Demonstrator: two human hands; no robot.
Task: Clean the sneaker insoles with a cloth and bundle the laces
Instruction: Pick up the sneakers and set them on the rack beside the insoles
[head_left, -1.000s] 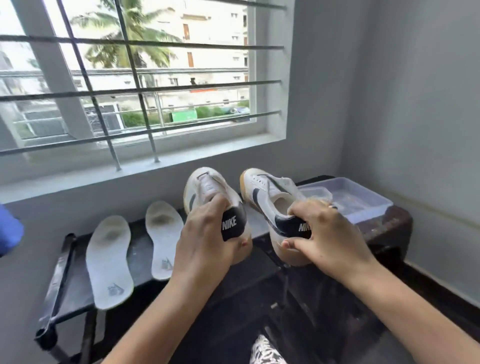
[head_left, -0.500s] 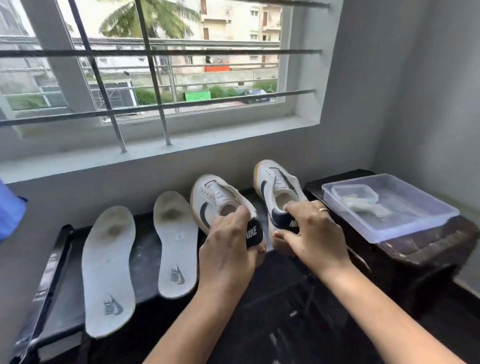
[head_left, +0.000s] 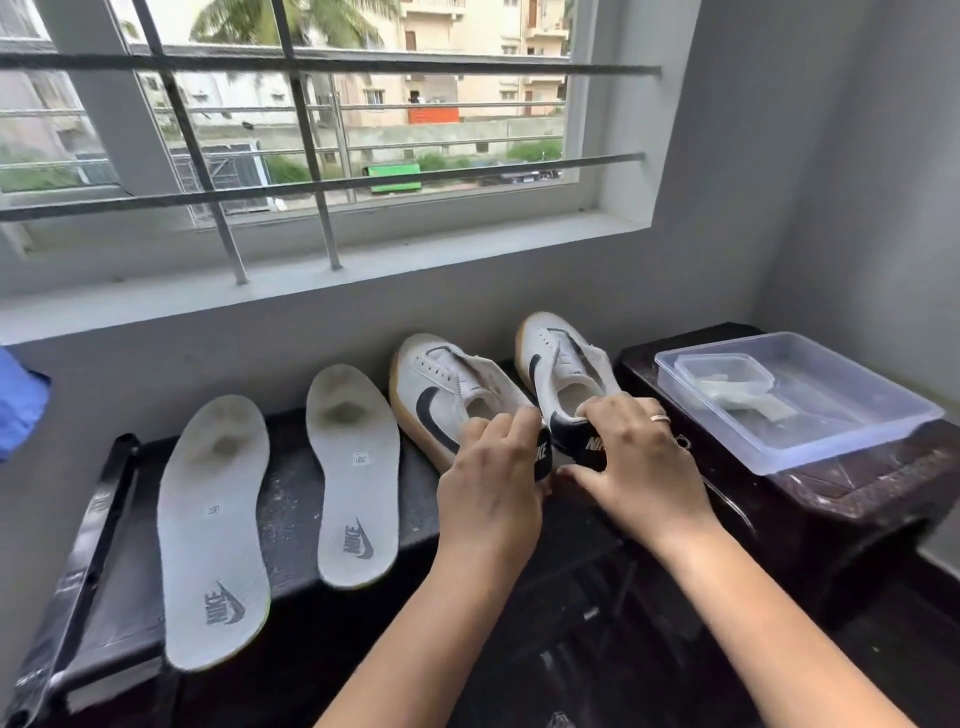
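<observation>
Desk (head_left: 291, 499), black, carries two grey foam insoles (head_left: 353, 467), long axes toward the window (head_left: 322, 130). Your left grip (head_left: 488, 483) clamps the white leather left sneaker (head_left: 441, 384) by its heel, right grip (head_left: 634, 457) the right sneaker (head_left: 561, 364); insoles lie leftward, nearer your left grip.

Two soiled white insoles (head_left: 214, 530) lie beside upright sneakers (head_left: 448, 387).

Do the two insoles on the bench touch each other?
Apart. The head view shows dark bench between the left insole and the right insole.
</observation>
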